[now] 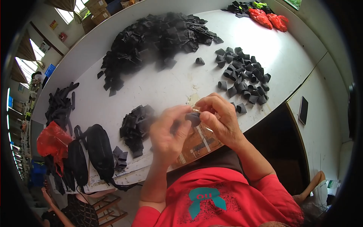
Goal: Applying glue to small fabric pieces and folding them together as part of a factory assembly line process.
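In front of me, my right hand point(221, 118) is closed, its thumb and fingertips pinching a small dark grey fabric loop point(193, 118). A thin shiny bit, too small to make out, shows at the fingertips above the loop. My left hand point(166, 130) is beside it, fingertips close to the loop and smeared by motion, so its grip cannot be read. Left of that hand sits a small heap of flat black fabric pieces point(137, 126). Beyond my right hand lie several similar dark grey loops point(245, 73), spread in a loose group.
A large black fabric pile point(151, 41) covers the far white table point(151, 85). Black pouches point(99, 151), dark strips point(60, 102) and a red plastic bag point(53, 142) lie left. Red bundles point(268, 19) sit far right; a phone point(303, 110) lies right. Other people sit at both lower sides.
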A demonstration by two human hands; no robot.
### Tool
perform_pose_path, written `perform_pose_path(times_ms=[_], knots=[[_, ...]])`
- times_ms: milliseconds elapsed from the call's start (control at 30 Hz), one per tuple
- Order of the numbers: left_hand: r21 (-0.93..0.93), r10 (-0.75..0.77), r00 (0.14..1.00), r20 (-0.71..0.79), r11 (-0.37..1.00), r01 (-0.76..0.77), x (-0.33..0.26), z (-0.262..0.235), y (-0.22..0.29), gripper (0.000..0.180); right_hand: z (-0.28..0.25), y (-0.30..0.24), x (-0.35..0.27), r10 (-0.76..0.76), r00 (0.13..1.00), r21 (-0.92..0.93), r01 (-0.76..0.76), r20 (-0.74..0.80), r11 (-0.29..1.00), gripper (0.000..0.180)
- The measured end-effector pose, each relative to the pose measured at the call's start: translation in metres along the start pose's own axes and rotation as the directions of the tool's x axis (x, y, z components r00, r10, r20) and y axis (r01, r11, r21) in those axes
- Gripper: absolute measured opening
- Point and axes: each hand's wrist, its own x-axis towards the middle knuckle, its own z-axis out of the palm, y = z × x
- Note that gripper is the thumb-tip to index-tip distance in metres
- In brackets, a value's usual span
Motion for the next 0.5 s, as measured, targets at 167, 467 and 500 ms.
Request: perform_pose_path(times_ms=[167, 467, 500], knots=[[-0.151, -0.03, 1.0, -0.008, 0.988, 0.029, 0.001, -0.001, 0.001, 0.013, 0.003, -0.022, -0.004, -0.158, 0.986, -0.204, 0.164, 0.046, 0.965, 0.043], [-0.706, -0.24, 0.97, -0.036, 0.693, 0.146, -0.012, -0.005, -0.023, 0.017, 0.013, -0.022, 0.001, -0.043, 0.999, -0.099, 0.046, 0.032, 0.994, 0.02], [-0.666, -0.259, 0.964, -0.051, 0.728, 0.16, -0.014, -0.004, -0.024, 0.017, 0.018, -0.018, -0.001, -0.108, 0.994, -0.115, 0.105, -0.026, 0.988, 0.018]])
